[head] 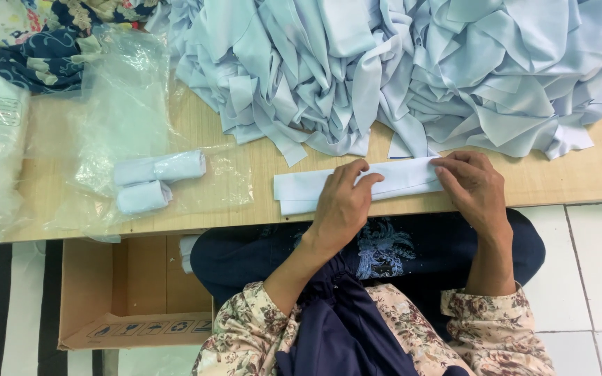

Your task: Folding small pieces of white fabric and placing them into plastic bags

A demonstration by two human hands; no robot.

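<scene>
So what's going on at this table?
A person presses a pale blue strip of cloth flat on the wooden table, left hand on its middle, right hand at its right end. A big pile of the same cloth lies behind. Two rolls sit on clear plastic to the left.
</scene>
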